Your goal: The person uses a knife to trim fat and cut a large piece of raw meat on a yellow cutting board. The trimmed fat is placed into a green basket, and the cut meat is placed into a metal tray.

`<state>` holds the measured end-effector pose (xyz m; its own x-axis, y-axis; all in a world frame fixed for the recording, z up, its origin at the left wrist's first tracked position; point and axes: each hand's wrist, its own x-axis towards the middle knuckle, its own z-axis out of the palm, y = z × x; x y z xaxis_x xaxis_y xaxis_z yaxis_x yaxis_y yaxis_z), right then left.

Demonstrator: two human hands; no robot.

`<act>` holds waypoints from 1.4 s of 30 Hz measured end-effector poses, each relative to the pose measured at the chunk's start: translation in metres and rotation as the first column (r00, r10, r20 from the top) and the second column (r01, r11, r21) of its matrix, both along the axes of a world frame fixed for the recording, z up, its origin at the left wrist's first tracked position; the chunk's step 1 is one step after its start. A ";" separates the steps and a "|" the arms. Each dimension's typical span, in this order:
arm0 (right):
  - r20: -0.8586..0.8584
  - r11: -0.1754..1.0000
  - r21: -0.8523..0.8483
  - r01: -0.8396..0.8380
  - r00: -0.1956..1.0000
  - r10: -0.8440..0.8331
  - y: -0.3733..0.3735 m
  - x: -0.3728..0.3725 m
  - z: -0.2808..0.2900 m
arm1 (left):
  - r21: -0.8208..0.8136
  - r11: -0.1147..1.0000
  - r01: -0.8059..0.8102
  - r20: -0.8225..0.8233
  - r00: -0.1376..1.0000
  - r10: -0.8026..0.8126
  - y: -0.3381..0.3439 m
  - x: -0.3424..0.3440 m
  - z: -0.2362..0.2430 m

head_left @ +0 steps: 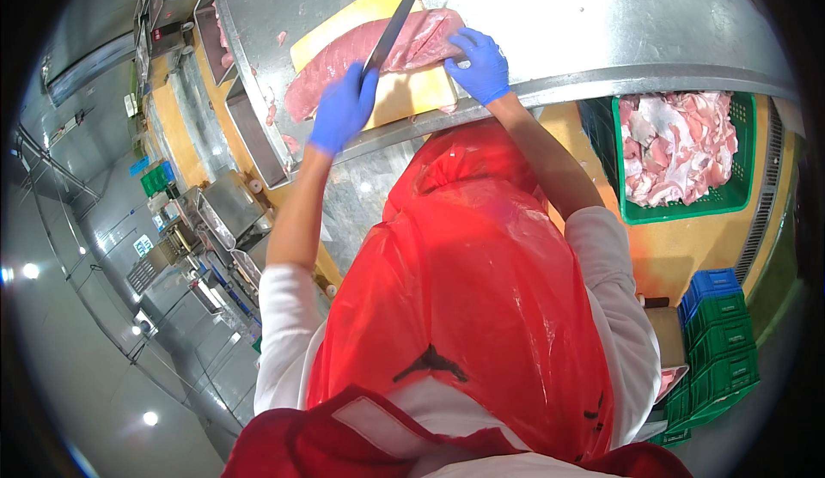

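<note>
Steel table (559,14): under and beyond both hands. Green crate (687,214) of pale trimmings (679,147): to the right of the right hand (478,67), nearer the body, apparently lower than the tabletop. Yellow board (331,42): between the hands, showing on the far and near sides of the meat (331,61). Meat: one long pink piece, from just left of the left hand (344,109) across to the right hand's fingers; left end seems to overhang the board. Knife (397,24): runs away from the left hand, slanting right over the meat, tip past its far side. Contact with the surface: cannot tell. Scraps (281,38): small, beyond and left of the left hand.

Technique (judgement): surface work, so a shallow blade angle and long, light strokes should spare the flesh. Steady the right end with curled fingertips, thumb tucked clear of the edge. Centring the meat on the board would give better support.

Pose: left hand closed round the knife, forearm rising straight from the body. Right hand at the meat's right end, thumb and forefinger parted, forearm angled inward; gripping or merely resting, cannot tell.
</note>
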<state>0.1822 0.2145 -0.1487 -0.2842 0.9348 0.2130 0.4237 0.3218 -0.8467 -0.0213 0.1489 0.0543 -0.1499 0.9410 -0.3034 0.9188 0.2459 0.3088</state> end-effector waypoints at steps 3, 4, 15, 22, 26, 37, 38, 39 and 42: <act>0.005 1.000 -0.003 0.016 1.000 -0.016 -0.003 -0.001 0.007 | -0.058 0.984 0.169 0.013 0.986 -0.169 0.073 -0.013 -0.033; 0.005 1.000 -0.003 0.026 1.000 -0.026 -0.003 -0.001 0.007 | -0.090 0.973 0.213 0.031 0.977 -0.211 0.087 -0.014 -0.039; 0.040 0.995 0.051 0.086 0.995 -0.088 0.000 -0.002 0.005 | -0.182 0.934 0.306 0.099 0.951 -0.293 0.109 -0.012 -0.071; 0.056 0.997 0.049 0.057 0.997 -0.060 0.000 -0.003 0.008 | 0.059 0.945 0.320 0.208 0.922 -0.326 -0.005 -0.044 -0.036; 0.033 0.997 0.001 0.082 0.996 -0.082 -0.003 -0.001 -0.001 | -0.414 0.907 0.078 -0.051 0.993 -0.108 -0.170 -0.103 0.050; 0.467 0.874 0.190 -0.447 0.824 0.320 0.017 -0.035 0.061 | -0.085 0.790 -0.607 0.762 0.471 0.444 -0.062 -0.069 -0.019; 0.580 0.849 0.048 -0.526 0.706 0.406 0.020 -0.036 0.074 | -0.094 0.782 -0.616 0.801 0.420 0.427 -0.060 -0.070 -0.025; 0.610 0.830 0.035 -0.557 0.670 0.423 0.026 -0.038 0.080 | -0.105 0.775 -0.623 0.836 0.367 0.409 -0.059 -0.073 -0.029; 0.598 0.810 -0.038 -0.586 0.636 0.488 0.041 -0.035 0.082 | -0.160 0.791 -0.591 0.855 0.317 0.410 -0.067 -0.089 -0.041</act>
<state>0.1472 0.2551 -0.0665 -0.8353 0.5486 -0.0351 0.5065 0.7432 -0.4372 -0.1101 0.0818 0.0134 -0.3786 0.8203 -0.4286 -0.0830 0.4311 0.8985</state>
